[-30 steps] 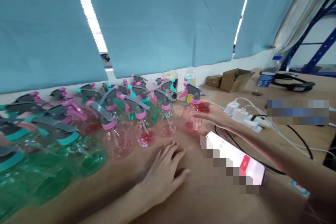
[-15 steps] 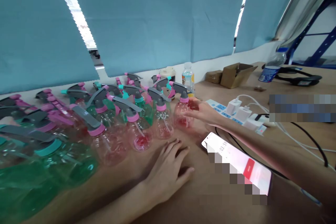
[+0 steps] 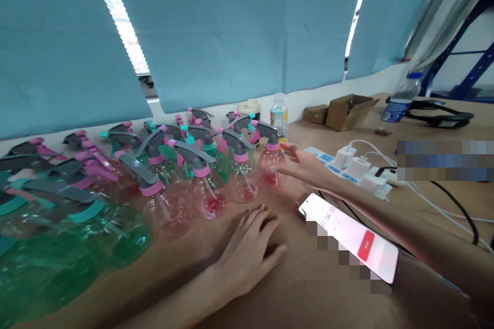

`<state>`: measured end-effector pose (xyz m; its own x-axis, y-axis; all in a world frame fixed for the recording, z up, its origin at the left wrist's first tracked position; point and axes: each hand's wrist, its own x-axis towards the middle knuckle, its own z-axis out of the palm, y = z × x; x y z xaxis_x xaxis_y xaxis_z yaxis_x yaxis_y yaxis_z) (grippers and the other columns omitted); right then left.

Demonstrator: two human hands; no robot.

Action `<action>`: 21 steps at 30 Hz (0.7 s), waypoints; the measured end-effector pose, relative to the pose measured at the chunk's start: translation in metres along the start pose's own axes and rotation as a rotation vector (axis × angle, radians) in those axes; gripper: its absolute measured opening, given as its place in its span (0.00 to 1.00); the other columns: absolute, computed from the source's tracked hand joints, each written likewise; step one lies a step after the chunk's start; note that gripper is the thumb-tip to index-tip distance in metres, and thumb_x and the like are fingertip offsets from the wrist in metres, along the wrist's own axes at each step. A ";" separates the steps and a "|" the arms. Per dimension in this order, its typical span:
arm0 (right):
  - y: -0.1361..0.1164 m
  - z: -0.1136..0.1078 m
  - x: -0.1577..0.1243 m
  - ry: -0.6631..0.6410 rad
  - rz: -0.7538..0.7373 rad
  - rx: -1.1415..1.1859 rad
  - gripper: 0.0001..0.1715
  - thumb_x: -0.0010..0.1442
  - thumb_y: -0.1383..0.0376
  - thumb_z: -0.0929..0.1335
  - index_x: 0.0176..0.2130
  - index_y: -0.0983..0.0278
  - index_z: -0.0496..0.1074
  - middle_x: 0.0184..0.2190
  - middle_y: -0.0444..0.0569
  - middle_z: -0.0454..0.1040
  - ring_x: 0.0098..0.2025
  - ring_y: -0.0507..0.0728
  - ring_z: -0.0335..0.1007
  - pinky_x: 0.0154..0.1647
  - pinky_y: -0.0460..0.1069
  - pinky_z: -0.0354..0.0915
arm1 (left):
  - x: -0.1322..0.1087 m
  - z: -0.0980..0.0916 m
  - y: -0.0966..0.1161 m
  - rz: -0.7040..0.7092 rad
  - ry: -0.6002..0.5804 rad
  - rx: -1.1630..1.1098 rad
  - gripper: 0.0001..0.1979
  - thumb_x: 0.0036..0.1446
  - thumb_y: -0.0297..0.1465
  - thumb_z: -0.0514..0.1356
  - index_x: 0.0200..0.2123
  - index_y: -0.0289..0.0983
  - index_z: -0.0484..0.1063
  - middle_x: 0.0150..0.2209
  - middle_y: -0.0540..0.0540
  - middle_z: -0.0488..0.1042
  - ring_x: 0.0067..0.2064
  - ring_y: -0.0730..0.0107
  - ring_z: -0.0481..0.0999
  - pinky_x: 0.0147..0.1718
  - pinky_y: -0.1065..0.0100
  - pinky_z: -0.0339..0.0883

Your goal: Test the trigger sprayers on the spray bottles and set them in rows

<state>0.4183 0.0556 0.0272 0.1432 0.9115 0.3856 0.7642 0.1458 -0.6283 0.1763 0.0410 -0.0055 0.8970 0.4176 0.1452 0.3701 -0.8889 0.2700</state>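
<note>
Several pink and green clear spray bottles with grey triggers stand crowded on the brown table [image 3: 293,298], filling its left half. My right hand [image 3: 304,165] reaches to the rightmost pink spray bottle [image 3: 270,164]; its fingers are spread and lie against the bottle's right side without wrapping round it. My left hand [image 3: 247,249] rests flat on the table, fingers apart, just in front of the front row of pink bottles [image 3: 210,190]. It holds nothing.
A phone [image 3: 347,236] with a lit screen lies by my right forearm. Behind it lies a white power strip [image 3: 349,167] with chargers and cables. A cardboard box [image 3: 347,110], a drink bottle [image 3: 278,115], a water bottle [image 3: 399,97] and black headgear [image 3: 440,117] sit farther back. Blue blinds hang behind.
My right hand moved the rightmost pink bottle left against the row and has loosened from a grip to spread fingers. My left hand has stayed flat on the table.
</note>
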 end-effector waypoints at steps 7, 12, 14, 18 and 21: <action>-0.028 -0.005 -0.059 0.056 0.060 -0.082 0.26 0.56 0.54 0.66 0.49 0.66 0.65 0.47 0.58 0.71 0.48 0.64 0.68 0.48 0.60 0.64 | -0.040 -0.007 -0.007 -0.011 0.008 0.010 0.22 0.62 0.37 0.56 0.58 0.39 0.60 0.61 0.41 0.59 0.62 0.54 0.56 0.57 0.48 0.55; -0.070 0.018 -0.098 -0.144 -0.060 -0.087 0.18 0.59 0.55 0.65 0.45 0.63 0.68 0.41 0.53 0.75 0.41 0.60 0.71 0.41 0.57 0.67 | -0.085 -0.018 -0.013 -0.046 0.025 0.054 0.22 0.62 0.35 0.56 0.58 0.39 0.61 0.60 0.41 0.61 0.61 0.53 0.58 0.56 0.48 0.57; -0.093 0.032 -0.106 -0.243 -0.157 -0.059 0.14 0.59 0.57 0.65 0.43 0.61 0.69 0.42 0.48 0.75 0.42 0.57 0.72 0.43 0.54 0.67 | -0.106 -0.021 -0.015 -0.066 0.035 0.076 0.22 0.62 0.35 0.55 0.59 0.40 0.60 0.60 0.41 0.60 0.61 0.53 0.58 0.55 0.48 0.57; -0.142 0.069 -0.111 -0.420 -0.276 -0.044 0.11 0.59 0.64 0.65 0.43 0.63 0.70 0.42 0.49 0.74 0.42 0.57 0.71 0.45 0.54 0.66 | -0.152 -0.028 -0.018 -0.132 0.026 0.128 0.22 0.63 0.37 0.54 0.59 0.40 0.60 0.61 0.40 0.60 0.61 0.52 0.59 0.55 0.47 0.57; -0.174 0.103 -0.110 -0.474 -0.404 0.039 0.10 0.59 0.66 0.65 0.41 0.64 0.71 0.41 0.48 0.74 0.43 0.56 0.70 0.45 0.52 0.66 | -0.190 -0.038 -0.020 -0.182 0.044 0.146 0.21 0.63 0.36 0.55 0.58 0.39 0.60 0.60 0.40 0.60 0.61 0.53 0.59 0.56 0.48 0.57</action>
<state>0.2041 -0.0307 0.0243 -0.4539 0.8515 0.2624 0.6745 0.5209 -0.5232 -0.0109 -0.0135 -0.0028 0.8024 0.5780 0.1487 0.5584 -0.8150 0.1550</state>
